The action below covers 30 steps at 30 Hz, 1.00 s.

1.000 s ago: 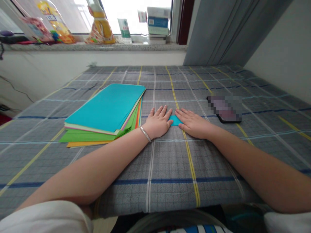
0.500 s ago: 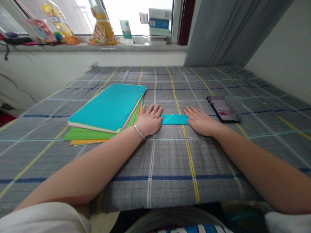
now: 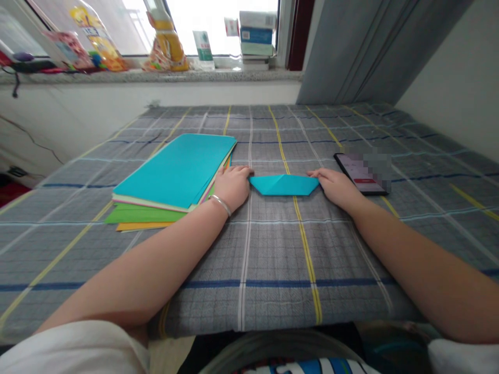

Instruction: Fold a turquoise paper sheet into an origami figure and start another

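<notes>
A folded piece of blue paper (image 3: 285, 185), shaped like a long strip with slanted, pointed ends, lies between my hands on the checked cloth. My left hand (image 3: 233, 186), with a silver bangle at the wrist, pinches its left tip between thumb and curled fingers. At the opposite tip, my right hand (image 3: 334, 186) has its thumb and fingers closed on the paper. Just left of my left hand rests a stack of coloured paper (image 3: 175, 169), blue on top with green and orange sheets sticking out below.
A phone (image 3: 362, 176) lies right of my right hand, its screen partly pixelated. Behind the cloth-covered table (image 3: 280, 249), a windowsill (image 3: 218, 76) holds bottles, a tube and stacked boxes. A grey curtain (image 3: 346, 47) hangs at the back right.
Both hands, earlier lying flat over the paper's ends, have moved apart and closed on its tips. More of the folded paper shows, including its slanted ends.
</notes>
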### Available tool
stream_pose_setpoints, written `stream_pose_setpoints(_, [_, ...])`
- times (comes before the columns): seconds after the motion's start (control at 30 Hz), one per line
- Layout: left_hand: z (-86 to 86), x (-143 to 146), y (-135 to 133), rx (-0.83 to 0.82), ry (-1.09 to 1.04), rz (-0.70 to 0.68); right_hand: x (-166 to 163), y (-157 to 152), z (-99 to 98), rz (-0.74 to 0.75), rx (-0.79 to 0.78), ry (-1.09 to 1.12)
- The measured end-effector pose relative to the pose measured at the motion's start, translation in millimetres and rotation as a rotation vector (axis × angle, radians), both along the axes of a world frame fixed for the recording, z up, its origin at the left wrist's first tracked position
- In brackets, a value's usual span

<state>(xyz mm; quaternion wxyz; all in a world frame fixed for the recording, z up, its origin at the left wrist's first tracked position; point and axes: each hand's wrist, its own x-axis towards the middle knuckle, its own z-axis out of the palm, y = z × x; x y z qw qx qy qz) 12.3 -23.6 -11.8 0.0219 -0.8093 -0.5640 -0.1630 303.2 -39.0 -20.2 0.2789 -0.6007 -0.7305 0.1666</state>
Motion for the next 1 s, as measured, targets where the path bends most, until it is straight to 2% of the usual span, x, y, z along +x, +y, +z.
stream_pose_setpoints(0.13, [-1.2, -5, 14, -0.062, -0.373, 0.092, 5, 2, -0.5, -0.063, -0.001, 0.2])
stream_pose_setpoints(0.27, [-5.1, -4, 19, -0.048, -0.602, 0.006, 6, 3, -1.0, -0.045, -0.04, 0.388])
stream_pose_setpoints(0.43, [-2.8, 1, 14, -0.08, -0.711, -0.135, 2, -1, 8.1, -0.012, -0.073, 0.439])
stream_pose_setpoints(0.53, [0.8, 3, 9, -0.106, -0.77, -0.18, -3, -5, 14.3, 0.023, -0.104, 0.388])
stream_pose_setpoints(0.63, [1.2, 4, 7, -0.126, -0.802, -0.195, -6, -9, 16.4, -0.009, -0.19, 0.368])
stream_pose_setpoints(0.87, [-6.3, 4, 11, -0.102, -0.873, -0.182, -13, -8, 20.1, -0.222, -0.237, 0.726])
stream_pose_setpoints(1.0, [-7.2, 7, 11, -0.066, -0.829, -0.173, -17, -7, 21.4, -0.242, -0.234, 0.807])
